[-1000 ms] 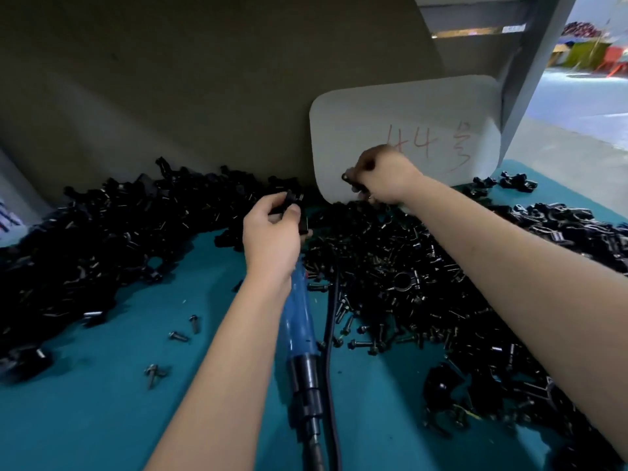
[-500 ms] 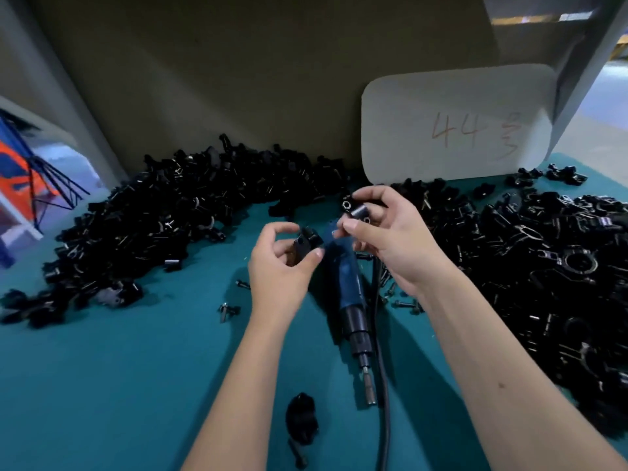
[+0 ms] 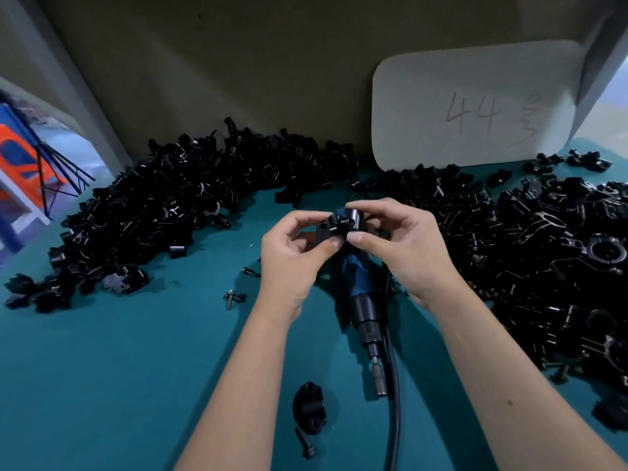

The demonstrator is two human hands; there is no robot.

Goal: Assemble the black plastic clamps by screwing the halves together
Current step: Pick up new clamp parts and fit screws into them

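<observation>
Two black plastic clamp halves (image 3: 339, 224) are held together above the middle of the teal table (image 3: 119, 368), over the far end of the screwdriver; each is a small matte moulded block with a round screw hole in the face turned to the camera, and the two touch edge to edge; whether they are fully seated cannot be told. The left hand (image 3: 292, 260) pinches the left half between curled thumb and forefinger; the right hand (image 3: 404, 246) pinches the right half the same way, its other fingers curled behind.

Directly beneath lies an electric screwdriver (image 3: 362, 294) with a blue body, a black collar and a slim metal bit pointing toward the near edge; a black cable (image 3: 394, 385) runs beside it to the near edge. Near the bit, on the near side, rests a rounded black clamp piece (image 3: 308, 407) with two holes, and just beside it a dark screw (image 3: 304, 443).

Left of the hands a few loose flanged screws (image 3: 232, 297) lie on the smooth cloth-like surface; a glossy heap of black parts (image 3: 163, 212) curves along the far left, and a second heap (image 3: 543, 260), mixed with ring-shaped pieces, fills the right. A white rounded card (image 3: 475, 107) marked "44" in reddish pen leans against the dull brown back panel (image 3: 238, 62).
</observation>
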